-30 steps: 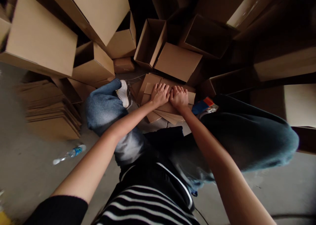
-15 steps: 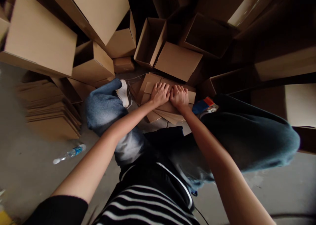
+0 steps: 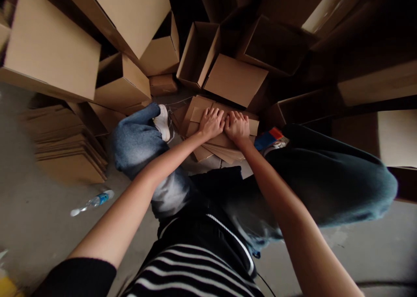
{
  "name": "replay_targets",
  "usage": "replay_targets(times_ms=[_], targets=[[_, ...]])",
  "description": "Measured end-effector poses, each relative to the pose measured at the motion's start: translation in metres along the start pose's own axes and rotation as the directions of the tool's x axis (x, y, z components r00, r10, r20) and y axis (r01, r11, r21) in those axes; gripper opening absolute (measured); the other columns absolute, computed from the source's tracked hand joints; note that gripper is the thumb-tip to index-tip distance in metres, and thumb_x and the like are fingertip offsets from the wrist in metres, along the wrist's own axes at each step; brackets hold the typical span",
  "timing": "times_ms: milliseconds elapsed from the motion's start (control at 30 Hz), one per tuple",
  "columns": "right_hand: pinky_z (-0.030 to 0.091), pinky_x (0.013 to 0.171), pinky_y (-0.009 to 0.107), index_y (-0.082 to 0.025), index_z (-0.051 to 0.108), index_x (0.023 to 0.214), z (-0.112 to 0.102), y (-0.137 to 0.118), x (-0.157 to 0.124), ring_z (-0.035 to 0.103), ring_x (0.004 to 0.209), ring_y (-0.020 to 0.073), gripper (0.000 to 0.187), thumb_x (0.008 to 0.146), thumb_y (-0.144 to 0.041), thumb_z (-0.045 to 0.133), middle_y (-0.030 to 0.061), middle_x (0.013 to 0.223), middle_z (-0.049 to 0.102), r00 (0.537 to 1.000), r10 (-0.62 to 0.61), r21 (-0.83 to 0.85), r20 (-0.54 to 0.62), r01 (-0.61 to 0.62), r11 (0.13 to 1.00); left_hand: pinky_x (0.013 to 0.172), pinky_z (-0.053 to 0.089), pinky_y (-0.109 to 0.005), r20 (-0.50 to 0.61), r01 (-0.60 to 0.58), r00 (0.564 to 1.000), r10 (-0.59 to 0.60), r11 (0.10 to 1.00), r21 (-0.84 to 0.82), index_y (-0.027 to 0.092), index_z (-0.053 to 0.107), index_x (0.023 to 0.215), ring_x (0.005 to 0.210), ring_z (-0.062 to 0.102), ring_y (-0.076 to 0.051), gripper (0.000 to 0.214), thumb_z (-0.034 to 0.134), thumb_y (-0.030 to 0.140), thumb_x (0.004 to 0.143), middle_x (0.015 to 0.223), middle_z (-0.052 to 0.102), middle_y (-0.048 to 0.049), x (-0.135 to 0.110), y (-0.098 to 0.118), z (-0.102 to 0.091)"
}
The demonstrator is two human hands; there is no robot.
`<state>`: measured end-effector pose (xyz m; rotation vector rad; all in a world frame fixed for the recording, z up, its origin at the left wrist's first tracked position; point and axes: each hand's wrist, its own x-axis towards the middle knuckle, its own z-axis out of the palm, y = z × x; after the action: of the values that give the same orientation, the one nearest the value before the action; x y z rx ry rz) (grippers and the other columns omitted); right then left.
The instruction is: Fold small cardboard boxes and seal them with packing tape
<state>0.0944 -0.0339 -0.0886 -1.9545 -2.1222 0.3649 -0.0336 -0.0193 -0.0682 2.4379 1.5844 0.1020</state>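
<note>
Both my hands are side by side on a low stack of flattened cardboard (image 3: 200, 151) on the floor between my feet. My left hand (image 3: 211, 122) has its fingers bent down over the top cardboard piece (image 3: 196, 115), and the thumb is mostly hidden. Beside it, nearly touching, my right hand (image 3: 237, 126) curls over the same piece, knuckles up. Underneath, several sheets fan out unevenly toward me. How far the fingertips reach under the cardboard cannot be seen.
Open cardboard boxes (image 3: 228, 77) crowd the far side and the left. A pile of flattened cartons (image 3: 70, 158) stands on the left floor, near a lying plastic bottle (image 3: 94, 201). My white shoe (image 3: 162, 122) and a blue and red item (image 3: 269, 138) flank the stack.
</note>
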Motion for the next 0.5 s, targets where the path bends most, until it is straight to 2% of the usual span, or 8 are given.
replay_targets(times_ms=[500], targets=[[0.036,0.088,0.041,-0.015,0.062,0.098,-0.0023,-0.0008,0.002,0.058,0.102,0.0298,0.032,0.098,-0.024,0.032,0.0157,0.107,0.069,1.0,0.02,-0.015,0.024,-0.02,1.0,0.112,0.033,-0.045,-0.009,-0.001,1.0,0.001,1.0,-0.004,0.014,0.062,0.119,0.121,0.056,-0.03,0.035,0.036,0.024,0.098,0.123,0.065,-0.0158,0.0027,-0.0022,0.0034]])
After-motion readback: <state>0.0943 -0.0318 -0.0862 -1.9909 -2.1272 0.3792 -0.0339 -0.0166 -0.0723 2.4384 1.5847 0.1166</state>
